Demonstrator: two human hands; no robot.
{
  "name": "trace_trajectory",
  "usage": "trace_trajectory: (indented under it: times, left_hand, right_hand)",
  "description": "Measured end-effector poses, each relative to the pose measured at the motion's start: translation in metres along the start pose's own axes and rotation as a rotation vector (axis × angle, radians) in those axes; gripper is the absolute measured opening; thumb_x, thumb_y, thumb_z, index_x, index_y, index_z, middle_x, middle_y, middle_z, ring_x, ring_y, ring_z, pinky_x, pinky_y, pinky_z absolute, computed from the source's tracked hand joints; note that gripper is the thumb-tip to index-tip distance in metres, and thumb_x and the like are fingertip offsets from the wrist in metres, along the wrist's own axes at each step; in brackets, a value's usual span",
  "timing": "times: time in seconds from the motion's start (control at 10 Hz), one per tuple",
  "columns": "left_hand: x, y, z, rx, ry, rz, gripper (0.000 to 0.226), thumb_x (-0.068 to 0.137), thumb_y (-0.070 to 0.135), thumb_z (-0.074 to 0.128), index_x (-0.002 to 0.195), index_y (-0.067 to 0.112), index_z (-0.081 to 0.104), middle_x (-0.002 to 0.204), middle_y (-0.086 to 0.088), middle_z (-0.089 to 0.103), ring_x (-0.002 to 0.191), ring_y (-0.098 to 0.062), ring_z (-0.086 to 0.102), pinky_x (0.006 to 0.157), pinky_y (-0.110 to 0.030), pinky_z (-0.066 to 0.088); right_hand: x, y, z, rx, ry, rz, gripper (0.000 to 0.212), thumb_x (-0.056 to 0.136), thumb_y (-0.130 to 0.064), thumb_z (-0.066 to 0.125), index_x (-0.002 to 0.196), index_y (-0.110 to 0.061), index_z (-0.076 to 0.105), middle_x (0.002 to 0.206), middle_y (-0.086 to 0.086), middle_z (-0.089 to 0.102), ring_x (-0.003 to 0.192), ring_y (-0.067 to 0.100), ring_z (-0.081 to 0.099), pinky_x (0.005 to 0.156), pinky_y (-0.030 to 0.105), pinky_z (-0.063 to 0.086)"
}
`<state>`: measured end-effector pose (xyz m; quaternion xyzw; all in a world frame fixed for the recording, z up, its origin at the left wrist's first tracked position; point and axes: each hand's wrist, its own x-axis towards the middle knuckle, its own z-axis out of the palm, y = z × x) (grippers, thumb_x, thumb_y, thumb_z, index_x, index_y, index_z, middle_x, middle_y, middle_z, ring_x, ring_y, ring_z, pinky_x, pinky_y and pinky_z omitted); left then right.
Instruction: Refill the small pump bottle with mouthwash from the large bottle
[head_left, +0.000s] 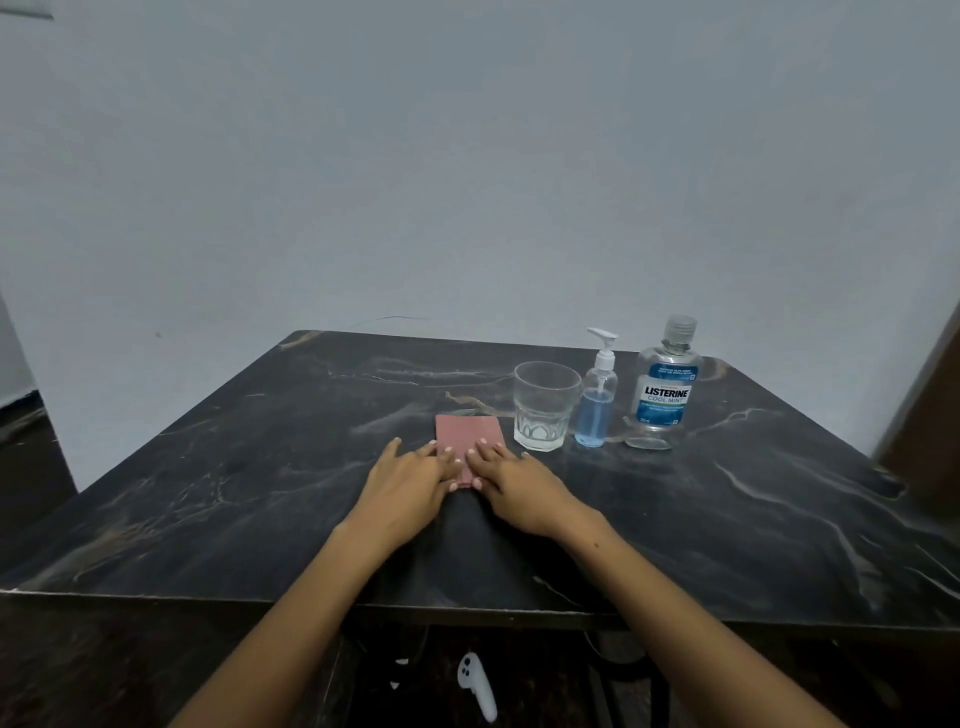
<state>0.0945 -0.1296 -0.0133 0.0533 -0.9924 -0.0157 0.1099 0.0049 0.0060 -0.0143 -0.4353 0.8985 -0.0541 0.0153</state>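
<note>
I see dark marble table (208, 467), grey wall (467, 156) | Listerine Cool Mint bottle (665, 389) | pump bottle (597, 400) | left hand (410, 478), right hand (514, 483) flat, fingers spread on pink cloth (467, 434)

Cloth (469, 434) on table (208, 467), near centre. Right of cloth, in row: glass (544, 405), then small pump bottle (597, 395), then large bottle (665, 387) farthest right. Both hands flat on cloth's near edge: left hand (410, 483), right hand (514, 486).

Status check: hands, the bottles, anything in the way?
Both hands, left and right, flat on pink cloth, holding nothing. Pump bottle and large bottle upright, closed, untouched. Glass beside pump bottle.
</note>
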Motion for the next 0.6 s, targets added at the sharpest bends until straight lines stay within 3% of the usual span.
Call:
trace_trajectory:
  times: [0.4, 0.5, 0.6]
  left_hand:
    - [0.026, -0.015, 0.0, -0.057, -0.04, -0.067, 0.04, 0.099, 0.027, 0.038, 0.139, 0.025, 0.043, 0.15, 0.002, 0.038, 0.14, -0.018, 0.031, 0.114, -0.039, 0.016]
    - [0.028, -0.013, -0.006, -0.026, -0.055, -0.057, 0.04, 0.099, 0.028, 0.036, 0.136, 0.02, 0.048, 0.15, -0.002, 0.037, 0.139, -0.02, 0.032, 0.114, -0.039, 0.017]
    - [0.028, -0.003, -0.012, 0.005, 0.059, -0.055, 0.042, 0.1, 0.03, 0.033, 0.137, 0.014, 0.046, 0.154, -0.007, 0.029, 0.144, -0.018, 0.021, 0.116, -0.036, 0.012]
  right_hand:
    - [0.034, -0.004, -0.004, 0.064, -0.048, 0.056, 0.05, 0.101, -0.024, 0.027, 0.148, -0.011, 0.021, 0.159, 0.009, 0.011, 0.147, 0.022, 0.01, 0.116, 0.045, 0.016]
    - [0.027, -0.003, -0.008, 0.129, 0.005, 0.01, 0.046, 0.1, -0.023, 0.03, 0.145, -0.01, 0.03, 0.158, 0.01, 0.017, 0.146, 0.021, 0.014, 0.115, 0.044, 0.021]
    - [0.004, 0.001, -0.011, 0.281, 0.286, 0.007, 0.043, 0.1, -0.025, 0.035, 0.141, -0.012, 0.038, 0.155, 0.004, 0.026, 0.144, 0.017, 0.022, 0.111, 0.039, 0.03]
